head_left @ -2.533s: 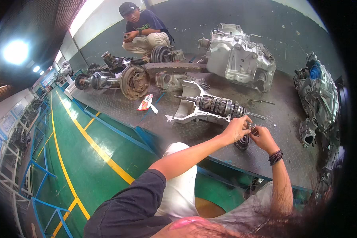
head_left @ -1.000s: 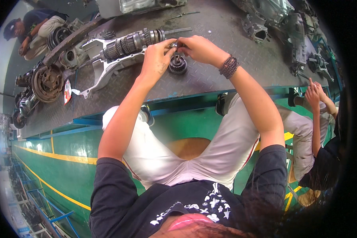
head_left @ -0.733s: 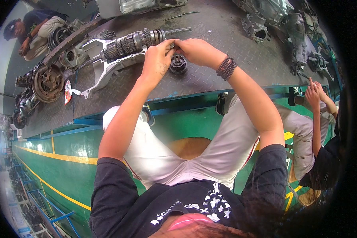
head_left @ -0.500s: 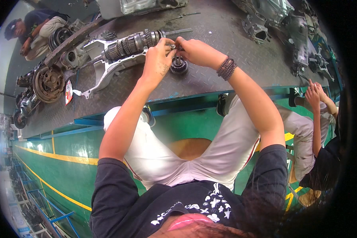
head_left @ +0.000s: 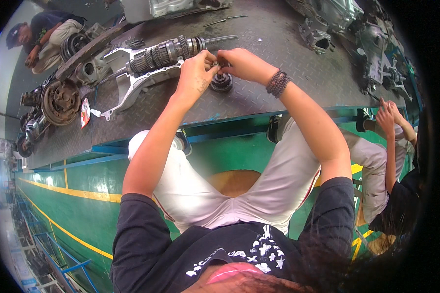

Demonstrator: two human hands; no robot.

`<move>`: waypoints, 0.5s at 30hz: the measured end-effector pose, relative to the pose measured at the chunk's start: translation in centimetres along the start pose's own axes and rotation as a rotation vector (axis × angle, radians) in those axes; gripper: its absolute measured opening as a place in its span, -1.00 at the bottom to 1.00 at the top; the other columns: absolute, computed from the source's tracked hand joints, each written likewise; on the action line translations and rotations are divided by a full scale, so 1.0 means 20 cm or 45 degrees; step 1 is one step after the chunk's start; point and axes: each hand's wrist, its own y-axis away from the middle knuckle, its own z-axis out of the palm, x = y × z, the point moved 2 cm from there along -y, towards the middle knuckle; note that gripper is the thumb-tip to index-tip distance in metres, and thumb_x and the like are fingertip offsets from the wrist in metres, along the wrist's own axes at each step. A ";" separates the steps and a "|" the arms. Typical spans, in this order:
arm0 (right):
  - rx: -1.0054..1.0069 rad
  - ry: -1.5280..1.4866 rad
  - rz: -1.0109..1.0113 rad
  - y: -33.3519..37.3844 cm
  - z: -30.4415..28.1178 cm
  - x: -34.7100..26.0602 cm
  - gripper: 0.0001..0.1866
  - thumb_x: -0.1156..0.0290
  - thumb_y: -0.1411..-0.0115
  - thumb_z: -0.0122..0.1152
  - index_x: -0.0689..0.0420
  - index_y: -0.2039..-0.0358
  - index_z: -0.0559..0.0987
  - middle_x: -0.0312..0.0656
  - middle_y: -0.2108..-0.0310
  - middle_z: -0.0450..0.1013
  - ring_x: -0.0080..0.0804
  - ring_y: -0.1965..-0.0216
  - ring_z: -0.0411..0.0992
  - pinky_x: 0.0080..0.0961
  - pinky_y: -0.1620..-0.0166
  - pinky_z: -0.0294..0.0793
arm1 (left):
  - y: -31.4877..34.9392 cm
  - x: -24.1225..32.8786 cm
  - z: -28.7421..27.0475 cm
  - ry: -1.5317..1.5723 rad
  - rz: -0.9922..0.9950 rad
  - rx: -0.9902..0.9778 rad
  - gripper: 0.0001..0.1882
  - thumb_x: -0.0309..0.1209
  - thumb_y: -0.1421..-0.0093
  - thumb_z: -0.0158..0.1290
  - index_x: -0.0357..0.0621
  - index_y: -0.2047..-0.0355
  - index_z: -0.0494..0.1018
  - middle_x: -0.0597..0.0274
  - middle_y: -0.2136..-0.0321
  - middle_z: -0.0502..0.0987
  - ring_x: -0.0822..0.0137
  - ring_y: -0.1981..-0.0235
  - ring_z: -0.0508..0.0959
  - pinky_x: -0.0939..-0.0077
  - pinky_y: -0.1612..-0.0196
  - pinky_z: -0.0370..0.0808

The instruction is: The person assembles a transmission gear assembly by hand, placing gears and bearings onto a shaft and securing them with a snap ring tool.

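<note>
Above the near side of the workbench, my left hand point(head_left: 194, 72) and my right hand point(head_left: 243, 63) meet with fingertips pinched together. Between them sits a small metal part point(head_left: 215, 63), mostly covered by the fingers, so its exact kind is unclear. Just below the fingers a small round gear assembly point(head_left: 221, 84) stands on the plate. Left of my hands, a gear shaft point(head_left: 161, 56) with several toothed gears rests in an open gearbox housing half point(head_left: 124, 97).
The bench top point(head_left: 269, 88) is dark checkered metal. A thin rod point(head_left: 226, 20) lies farther back. Metal castings point(head_left: 319, 39) stand at the right rear, and a rusty brake drum point(head_left: 60, 101) is at the left. One person point(head_left: 46, 36) crouches far left; another person's hands point(head_left: 388, 115) work at the right.
Both my hands have lowered slightly toward the gear assembly, the small part still between the fingertips. The gear shaft and housing have stayed in place.
</note>
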 end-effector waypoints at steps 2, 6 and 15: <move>-0.008 -0.049 -0.005 0.00 -0.01 0.00 -0.71 0.33 -0.26 0.43 0.24 0.10 0.63 0.07 0.16 0.68 0.13 0.07 0.63 -0.05 -0.01 0.62 | 0.00 0.00 0.00 0.001 0.012 0.007 -0.70 -0.47 -0.25 0.36 -0.31 0.06 0.59 -0.03 0.15 0.76 0.19 0.12 0.80 0.36 0.02 0.68; 0.007 -0.082 0.002 0.00 -0.05 -0.02 -0.71 0.37 -0.25 0.41 0.24 0.07 0.68 0.08 0.13 0.69 0.10 0.06 0.64 -0.10 -0.04 0.63 | 0.00 0.00 -0.02 0.023 0.002 -0.008 -0.66 -0.48 -0.23 0.37 -0.28 0.01 0.60 0.00 0.14 0.77 0.22 0.12 0.79 0.40 0.01 0.68; 0.033 -0.111 0.002 0.02 -0.10 -0.02 -0.75 0.46 -0.25 0.40 0.24 0.07 0.69 0.03 0.13 0.70 -0.01 0.08 0.67 -0.17 -0.05 0.65 | 0.00 0.00 -0.05 0.087 -0.102 -0.135 -0.59 -0.49 -0.21 0.39 -0.24 -0.06 0.62 0.07 0.14 0.77 0.31 0.14 0.78 0.41 -0.01 0.67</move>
